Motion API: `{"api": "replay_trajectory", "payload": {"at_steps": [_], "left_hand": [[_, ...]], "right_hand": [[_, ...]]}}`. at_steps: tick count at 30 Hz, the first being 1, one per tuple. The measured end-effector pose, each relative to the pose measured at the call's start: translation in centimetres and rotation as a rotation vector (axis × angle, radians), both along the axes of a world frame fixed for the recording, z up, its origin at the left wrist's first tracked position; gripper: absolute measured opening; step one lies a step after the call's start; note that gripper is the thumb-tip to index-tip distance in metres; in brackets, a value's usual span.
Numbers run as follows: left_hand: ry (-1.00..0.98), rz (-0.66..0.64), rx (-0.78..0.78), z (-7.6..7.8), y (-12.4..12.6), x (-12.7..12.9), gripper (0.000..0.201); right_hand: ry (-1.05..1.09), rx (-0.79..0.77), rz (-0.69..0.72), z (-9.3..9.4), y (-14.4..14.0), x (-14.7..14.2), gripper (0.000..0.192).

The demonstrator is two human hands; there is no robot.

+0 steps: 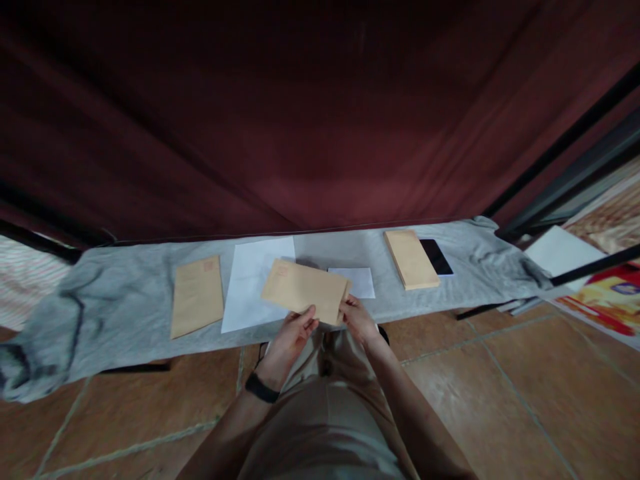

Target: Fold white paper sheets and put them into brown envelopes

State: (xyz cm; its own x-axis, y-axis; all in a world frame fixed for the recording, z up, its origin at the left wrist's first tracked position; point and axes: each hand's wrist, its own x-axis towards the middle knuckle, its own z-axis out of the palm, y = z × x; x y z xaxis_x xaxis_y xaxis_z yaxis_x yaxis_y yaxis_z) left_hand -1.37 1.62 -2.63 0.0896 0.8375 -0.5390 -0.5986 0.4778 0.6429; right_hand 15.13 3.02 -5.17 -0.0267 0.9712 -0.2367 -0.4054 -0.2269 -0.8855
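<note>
A tan paper envelope [306,288] with faint red print near its left end is held in the air over the table's front edge. My left hand [296,333] pinches its lower edge, thumb on top. At the right end, by the flap, my right hand [357,317] has its fingers closed on the envelope. Partly covered beneath it are a large white sheet of paper [250,287] and a smaller folded white paper [361,281]. Off to the left, another tan envelope [198,297] with red print lies flat.
A stack of tan envelopes [411,260] sits on the right, partly beside a dark tablet or phone [437,257]. Grey cloth [135,293] covers the narrow table. A dark red curtain [310,133] hangs behind, and black metal bars [565,153] stand at the right.
</note>
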Motion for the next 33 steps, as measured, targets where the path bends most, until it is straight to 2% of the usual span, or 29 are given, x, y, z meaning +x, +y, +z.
{"api": "replay_trajectory", "payload": {"at_steps": [2, 5, 7, 9, 10, 12, 15, 18, 20, 23, 27, 33], "left_hand": [[0.066, -0.094, 0.030, -0.6, -0.6, -0.2, 0.035], [0.325, -0.364, 0.170, -1.3, -1.3, -0.8, 0.030], [0.656, -0.487, 0.389, -1.1, -1.4, -1.1, 0.025], [1.063, -0.511, 0.690, -0.3, -1.1, -1.4, 0.023], [1.260, -0.505, 0.847, 0.2, -0.9, -1.5, 0.035], [1.583, -0.559, 1.107, 1.1, -0.1, -1.5, 0.071], [1.859, -0.704, 1.290, 1.4, 1.0, -1.5, 0.101], [1.925, -0.820, 1.334, 0.6, 1.9, -1.4, 0.111], [1.927, -0.853, 1.341, 0.2, 2.3, -1.3, 0.115], [1.943, -0.858, 1.356, 0.3, 2.4, -0.9, 0.115], [1.982, -0.837, 1.371, 1.0, 2.2, -0.4, 0.105], [1.968, -0.862, 1.370, 1.2, 2.0, 0.0, 0.099]], "right_hand": [[-0.111, 0.070, -0.055, -0.5, 0.2, 0.2, 0.028], [-0.216, 0.115, -0.159, -1.3, 0.2, 0.8, 0.030], [-0.216, 0.115, -0.172, -1.7, 0.0, 1.4, 0.034], [-0.223, 0.118, -0.145, -2.1, -0.4, 2.1, 0.036], [-0.237, 0.122, -0.126, -2.3, -0.6, 2.5, 0.036], [-0.264, 0.128, -0.077, -2.5, -1.0, 3.1, 0.034], [-0.251, 0.117, 0.008, -2.6, -1.5, 3.7, 0.033], [-0.244, 0.113, 0.047, -2.5, -1.6, 3.9, 0.034], [-0.264, 0.123, 0.051, -2.5, -1.6, 3.9, 0.035], [-0.307, 0.157, 0.002, -2.6, -1.6, 4.1, 0.036], [-0.443, 0.202, -0.082, -2.8, -1.8, 4.4, 0.037], [-0.568, 0.193, -0.109, -3.3, -2.3, 5.3, 0.033]]}}
